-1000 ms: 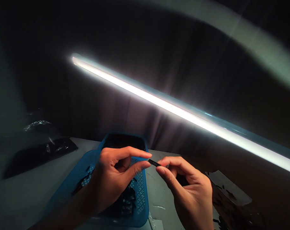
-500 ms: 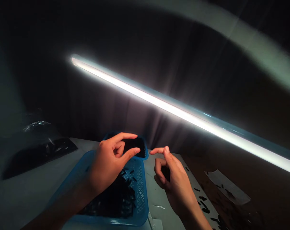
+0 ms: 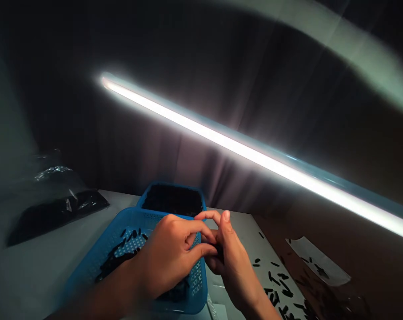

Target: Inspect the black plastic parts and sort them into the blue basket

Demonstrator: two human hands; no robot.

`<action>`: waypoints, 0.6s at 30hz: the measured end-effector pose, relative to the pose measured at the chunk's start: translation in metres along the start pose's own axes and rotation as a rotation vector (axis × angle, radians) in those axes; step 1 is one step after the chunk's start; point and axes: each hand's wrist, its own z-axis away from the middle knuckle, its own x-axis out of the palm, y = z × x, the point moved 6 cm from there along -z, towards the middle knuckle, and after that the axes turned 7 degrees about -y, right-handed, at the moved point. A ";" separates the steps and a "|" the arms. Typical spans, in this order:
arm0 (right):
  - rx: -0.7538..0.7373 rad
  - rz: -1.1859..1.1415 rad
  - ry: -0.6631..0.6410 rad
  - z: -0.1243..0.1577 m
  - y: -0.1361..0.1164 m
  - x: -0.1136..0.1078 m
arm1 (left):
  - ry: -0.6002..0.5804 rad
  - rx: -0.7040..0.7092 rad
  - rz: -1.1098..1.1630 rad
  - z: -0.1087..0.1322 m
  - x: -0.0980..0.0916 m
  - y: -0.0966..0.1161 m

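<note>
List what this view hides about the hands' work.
Head view:
- Anything between the left hand and right hand: hidden by the fingers.
- Black pieces in the front blue basket: partly covered by the left hand.
- Contents of the rear blue basket: too dark to make out.

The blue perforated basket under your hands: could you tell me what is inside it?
Small black pieces lie scattered on the floor of the blue perforated basket. Your left hand and right hand cover its middle, hiding whatever lies there.
</note>
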 end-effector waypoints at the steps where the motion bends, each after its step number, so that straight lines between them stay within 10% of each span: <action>1: -0.030 0.008 -0.010 0.000 -0.004 -0.001 | 0.046 -0.001 0.023 0.000 -0.005 -0.002; 6: -0.137 0.006 -0.130 0.002 -0.022 -0.001 | 0.269 0.032 0.167 0.003 -0.027 -0.007; 18: -0.328 0.315 0.110 0.019 -0.042 -0.014 | 0.298 0.130 0.146 0.006 -0.035 0.004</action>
